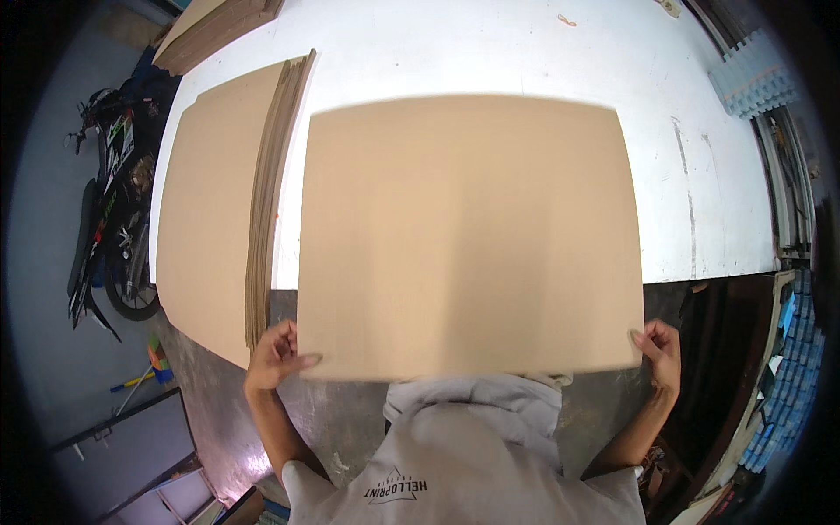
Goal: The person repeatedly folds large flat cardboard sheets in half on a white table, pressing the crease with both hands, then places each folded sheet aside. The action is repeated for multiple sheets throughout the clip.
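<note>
A large tan cardboard sheet (468,236) is held up in front of me, reaching from over the white table to my chest. My left hand (278,357) pinches its lower left corner, the thumb lying on the upper face. At the opposite corner, my right hand (658,350) grips the right edge with the thumb on top. The other fingers are partly hidden behind the sheet. Just left of my left hand, a thick stack of similar cardboard sheets (219,192) sits on the table and juts past its near edge.
The white table (516,57) extends beyond the sheet. Another cardboard stack (214,35) lies at the far left. A motorcycle (118,201) stands past the table's left side. Light-blue ridged material (754,77) rests at the right edge, and blue packs (783,385) are piled lower right.
</note>
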A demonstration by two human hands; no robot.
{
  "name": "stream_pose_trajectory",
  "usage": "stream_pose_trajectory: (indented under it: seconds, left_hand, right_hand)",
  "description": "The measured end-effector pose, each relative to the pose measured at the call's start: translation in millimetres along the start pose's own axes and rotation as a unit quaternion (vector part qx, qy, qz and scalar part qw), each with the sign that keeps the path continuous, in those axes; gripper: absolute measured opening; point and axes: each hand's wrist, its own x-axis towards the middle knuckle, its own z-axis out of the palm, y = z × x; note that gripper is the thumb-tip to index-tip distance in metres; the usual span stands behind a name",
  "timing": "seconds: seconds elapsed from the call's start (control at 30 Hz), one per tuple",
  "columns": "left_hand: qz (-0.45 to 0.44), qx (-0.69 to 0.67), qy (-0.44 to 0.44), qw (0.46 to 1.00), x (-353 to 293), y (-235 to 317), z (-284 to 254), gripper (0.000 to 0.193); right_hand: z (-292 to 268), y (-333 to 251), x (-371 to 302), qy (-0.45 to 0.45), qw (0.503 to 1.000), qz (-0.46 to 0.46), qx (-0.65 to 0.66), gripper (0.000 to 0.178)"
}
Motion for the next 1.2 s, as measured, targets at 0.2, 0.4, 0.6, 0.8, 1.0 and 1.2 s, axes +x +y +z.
stream_pose_trajectory:
  seconds: [0.2,0.4,0.6,0.8,1.0,1.2]
  left_hand:
    - [-0.072,-0.187,0.096,0.975,29,-31,25,0.068]
    - [0.062,0.095,0.144,0.983,21,86,88,0.042]
    - [0.286,0.181,0.197,0.920,43,146,114,0.040]
    - [0.365,0.064,0.286,0.884,113,141,80,0.043]
    - [0.330,-0.042,0.216,0.918,149,91,76,0.043]
    - [0.356,0.019,0.255,0.899,165,85,76,0.035]
  right_hand:
    - [47,15,33,-0.086,0.933,0.052,0.344,0.048]
    - [58,-91,13,-0.011,0.991,-0.033,0.129,0.043]
    - [56,-159,8,0.164,0.950,-0.265,0.009,0.037]
    - [21,-157,71,0.204,0.901,-0.351,0.151,0.039]
    - [44,-103,106,0.183,0.918,-0.322,0.145,0.046]
    - [53,-106,108,0.236,0.917,-0.307,0.099,0.043]
